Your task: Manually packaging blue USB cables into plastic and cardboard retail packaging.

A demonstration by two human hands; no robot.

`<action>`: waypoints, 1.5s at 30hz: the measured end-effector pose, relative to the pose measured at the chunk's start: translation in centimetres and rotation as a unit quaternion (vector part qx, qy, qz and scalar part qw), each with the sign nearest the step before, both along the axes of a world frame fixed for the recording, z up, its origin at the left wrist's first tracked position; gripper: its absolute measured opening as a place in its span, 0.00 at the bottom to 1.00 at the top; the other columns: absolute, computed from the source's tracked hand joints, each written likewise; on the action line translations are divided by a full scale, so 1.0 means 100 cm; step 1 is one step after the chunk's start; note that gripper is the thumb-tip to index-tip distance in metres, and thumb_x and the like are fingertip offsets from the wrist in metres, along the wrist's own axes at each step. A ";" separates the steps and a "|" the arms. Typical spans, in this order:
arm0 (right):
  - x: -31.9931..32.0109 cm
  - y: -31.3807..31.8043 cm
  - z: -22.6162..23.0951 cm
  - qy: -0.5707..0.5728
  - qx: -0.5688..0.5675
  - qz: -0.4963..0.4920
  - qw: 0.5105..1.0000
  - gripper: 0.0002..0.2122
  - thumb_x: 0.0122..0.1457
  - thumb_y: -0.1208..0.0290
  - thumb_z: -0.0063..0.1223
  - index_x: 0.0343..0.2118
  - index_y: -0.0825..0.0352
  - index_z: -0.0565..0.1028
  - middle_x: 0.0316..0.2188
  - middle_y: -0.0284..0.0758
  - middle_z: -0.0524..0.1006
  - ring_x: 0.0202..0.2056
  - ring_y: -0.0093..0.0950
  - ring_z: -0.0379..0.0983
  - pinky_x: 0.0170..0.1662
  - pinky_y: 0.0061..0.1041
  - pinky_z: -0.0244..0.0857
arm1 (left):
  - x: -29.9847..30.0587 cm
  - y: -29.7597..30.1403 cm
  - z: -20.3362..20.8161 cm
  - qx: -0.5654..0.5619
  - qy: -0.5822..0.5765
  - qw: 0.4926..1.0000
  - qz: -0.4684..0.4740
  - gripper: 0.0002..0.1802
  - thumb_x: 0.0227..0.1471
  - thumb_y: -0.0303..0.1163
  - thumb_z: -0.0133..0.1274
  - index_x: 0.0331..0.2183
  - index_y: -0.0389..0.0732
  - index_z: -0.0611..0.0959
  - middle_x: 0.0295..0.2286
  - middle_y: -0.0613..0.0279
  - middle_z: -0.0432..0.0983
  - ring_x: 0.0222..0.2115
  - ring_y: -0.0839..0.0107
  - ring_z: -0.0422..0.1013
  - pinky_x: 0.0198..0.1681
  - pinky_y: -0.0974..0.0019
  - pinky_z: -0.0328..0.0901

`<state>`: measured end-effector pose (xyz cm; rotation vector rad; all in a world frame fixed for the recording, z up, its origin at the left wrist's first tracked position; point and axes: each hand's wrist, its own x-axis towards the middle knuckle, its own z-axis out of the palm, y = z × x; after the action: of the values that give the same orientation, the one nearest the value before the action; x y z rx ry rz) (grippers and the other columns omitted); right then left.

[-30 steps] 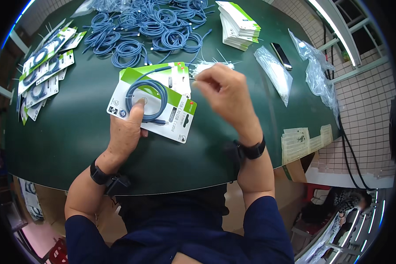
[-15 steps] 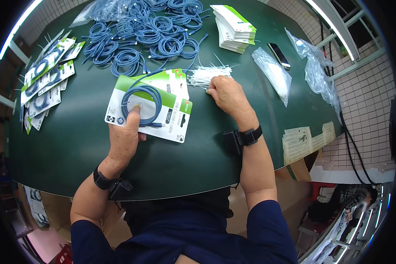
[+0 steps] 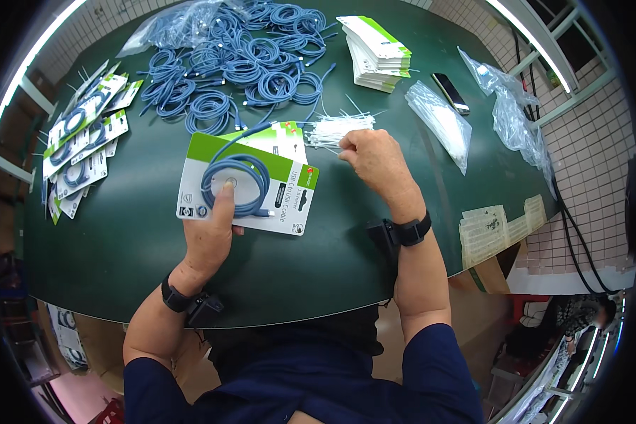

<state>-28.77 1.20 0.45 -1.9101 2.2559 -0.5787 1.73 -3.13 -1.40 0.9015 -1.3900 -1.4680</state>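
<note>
My left hand (image 3: 208,244) grips a green-and-white cardboard package card (image 3: 290,180), its thumb pressing a coiled blue cable (image 3: 263,177) flat against the front. One cable end reaches past the card's top edge; the other plug lies near its lower side. Partly covered behind it is another green-and-white card (image 3: 287,141). Beside a loose heap of white cable ties (image 3: 340,128), my right hand (image 3: 378,166) is closed in a pinch at the heap's near edge. Whatever sits between those fingertips is too small to make out.
Many coiled blue cables (image 3: 261,53) are heaped at the back. Carded cables (image 3: 85,138) pile up at left. A stack of cards (image 3: 378,53), a bag of ties (image 3: 442,124), a phone (image 3: 450,93) and crumpled plastic (image 3: 509,113) stand or lie at right.
My right hand has drawn slightly back from the tie heap, fingers still pinched. My left hand keeps its hold on the card and cable. The whole view has shifted a little.
</note>
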 end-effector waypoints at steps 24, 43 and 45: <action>0.065 0.044 0.073 -0.404 -0.224 0.311 0.831 0.09 0.52 0.87 0.67 0.36 0.70 0.84 0.32 0.41 0.83 0.32 0.32 0.81 0.35 0.27 0.74 | 0.017 0.012 0.039 -0.703 -0.093 0.688 -0.151 0.20 0.46 0.33 0.66 0.44 0.41 0.89 0.17 0.78 0.59 0.16 0.83 0.58 0.17 0.72 0.50; 0.073 0.044 0.064 -0.407 -0.219 0.411 0.786 0.08 0.58 0.77 0.69 0.39 0.67 0.81 0.33 0.42 0.85 0.29 0.26 0.83 0.29 0.21 0.68 | 0.017 0.017 0.027 -0.711 -0.063 0.682 -0.159 0.22 0.42 0.35 0.66 0.44 0.43 0.89 0.18 0.79 0.59 0.17 0.84 0.59 0.17 0.74 0.50; 0.075 0.043 0.062 -0.407 -0.222 0.409 0.786 0.08 0.58 0.77 0.69 0.39 0.67 0.81 0.33 0.42 0.85 0.29 0.26 0.83 0.29 0.21 0.68 | 0.018 0.017 0.026 -0.711 -0.064 0.682 -0.160 0.23 0.42 0.35 0.66 0.44 0.43 0.89 0.18 0.79 0.59 0.17 0.83 0.59 0.17 0.74 0.50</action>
<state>-21.27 5.51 6.69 -1.9701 0.6929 -1.4592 3.50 -1.48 1.25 -0.3020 -2.2209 -0.1336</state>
